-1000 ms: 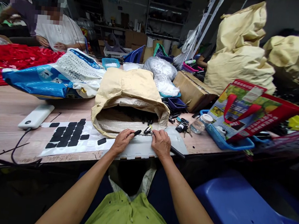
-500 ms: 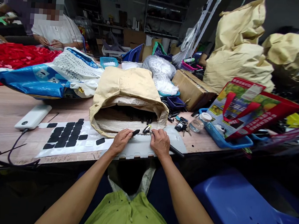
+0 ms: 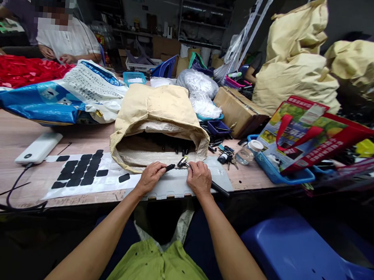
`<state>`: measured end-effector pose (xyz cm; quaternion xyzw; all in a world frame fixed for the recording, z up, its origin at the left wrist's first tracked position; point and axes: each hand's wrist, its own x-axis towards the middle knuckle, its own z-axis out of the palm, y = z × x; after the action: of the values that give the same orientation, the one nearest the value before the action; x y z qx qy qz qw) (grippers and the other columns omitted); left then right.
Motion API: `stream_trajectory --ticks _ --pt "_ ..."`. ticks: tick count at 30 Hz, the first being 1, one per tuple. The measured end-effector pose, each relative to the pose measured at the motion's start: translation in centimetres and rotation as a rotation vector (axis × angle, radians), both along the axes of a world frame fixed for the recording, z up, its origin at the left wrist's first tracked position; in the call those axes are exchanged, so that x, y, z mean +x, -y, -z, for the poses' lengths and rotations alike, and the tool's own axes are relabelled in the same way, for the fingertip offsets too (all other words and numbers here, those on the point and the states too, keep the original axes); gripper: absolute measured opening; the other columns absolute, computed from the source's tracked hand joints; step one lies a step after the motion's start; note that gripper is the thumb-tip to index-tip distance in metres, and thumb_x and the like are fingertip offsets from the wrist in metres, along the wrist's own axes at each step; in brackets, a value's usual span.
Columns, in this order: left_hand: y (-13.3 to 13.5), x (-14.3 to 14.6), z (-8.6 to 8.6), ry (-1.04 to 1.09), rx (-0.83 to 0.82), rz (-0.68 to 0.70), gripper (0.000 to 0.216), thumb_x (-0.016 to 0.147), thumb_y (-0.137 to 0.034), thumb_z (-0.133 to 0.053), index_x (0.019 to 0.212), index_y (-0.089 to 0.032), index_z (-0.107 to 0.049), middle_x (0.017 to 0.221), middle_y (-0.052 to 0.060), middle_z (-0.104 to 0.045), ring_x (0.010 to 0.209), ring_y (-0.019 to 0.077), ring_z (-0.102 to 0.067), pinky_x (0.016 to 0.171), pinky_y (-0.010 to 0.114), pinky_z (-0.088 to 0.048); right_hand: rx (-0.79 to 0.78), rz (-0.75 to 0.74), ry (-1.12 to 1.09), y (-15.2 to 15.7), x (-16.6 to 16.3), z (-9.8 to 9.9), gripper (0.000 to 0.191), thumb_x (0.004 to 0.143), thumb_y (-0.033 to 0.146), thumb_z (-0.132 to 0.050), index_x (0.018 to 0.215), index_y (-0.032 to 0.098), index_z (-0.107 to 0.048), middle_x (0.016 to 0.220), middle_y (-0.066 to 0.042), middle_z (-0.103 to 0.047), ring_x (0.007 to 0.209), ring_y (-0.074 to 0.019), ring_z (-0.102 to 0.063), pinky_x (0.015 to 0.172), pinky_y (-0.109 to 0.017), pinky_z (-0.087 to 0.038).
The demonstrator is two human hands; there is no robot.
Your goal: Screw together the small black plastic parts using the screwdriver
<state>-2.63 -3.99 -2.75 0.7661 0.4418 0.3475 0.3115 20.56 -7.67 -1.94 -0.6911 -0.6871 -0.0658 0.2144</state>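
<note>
My left hand (image 3: 152,177) is closed on a small black cylindrical piece (image 3: 170,167), its tip pointing toward the right. Facing it, my right hand (image 3: 200,177) grips a small hammer (image 3: 182,161); the metal and dark head shows by my fingers, and the black handle sticks out below toward the right. The two tools' ends are close but apart. Both hands rest low over a grey-white board (image 3: 163,193) at the table's front edge. Just behind them lies an open tan paper sack (image 3: 157,101), with several small black pieces (image 3: 177,149) in its mouth.
Black stickers on a white sheet (image 3: 108,188) and a white power bank (image 3: 38,147) lie left. Keys (image 3: 233,162), a clear jar (image 3: 246,154) and a blue basket (image 3: 270,172) stand right. A blue stool (image 3: 291,251) is beside me. A co-worker (image 3: 67,40) sits across.
The whole view has shifted slightly left. My hands hold the same things in nearly the same pose, and the co-worker's hands have moved a little.
</note>
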Motion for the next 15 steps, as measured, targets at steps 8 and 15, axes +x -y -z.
stream_trajectory --ticks 8,15 --pt "2.1 0.5 -1.6 -0.080 0.074 0.022 0.025 0.098 -0.037 -0.051 0.105 -0.021 -0.070 0.096 0.006 -0.069 0.095 0.0236 -0.059 0.089 0.037 -0.044 -0.012 0.012 0.004 -0.1 0.0 -0.1 0.017 0.093 0.027 -0.060 0.108 0.023 -0.068 0.102 -0.007 -0.059 0.097 -0.0232 -0.047 0.080 -0.033 -0.033" --pt "12.9 0.3 -0.4 -0.064 -0.216 0.329 0.029 0.102 -0.042 -0.047 0.114 -0.024 -0.066 0.104 0.005 -0.071 0.095 0.0197 -0.064 0.086 0.030 -0.047 -0.008 0.017 0.010 -0.1 0.0 0.0 0.017 0.093 0.027 -0.060 0.108 0.023 -0.067 0.102 -0.007 -0.059 0.097 -0.0234 -0.047 0.080 -0.033 -0.033"
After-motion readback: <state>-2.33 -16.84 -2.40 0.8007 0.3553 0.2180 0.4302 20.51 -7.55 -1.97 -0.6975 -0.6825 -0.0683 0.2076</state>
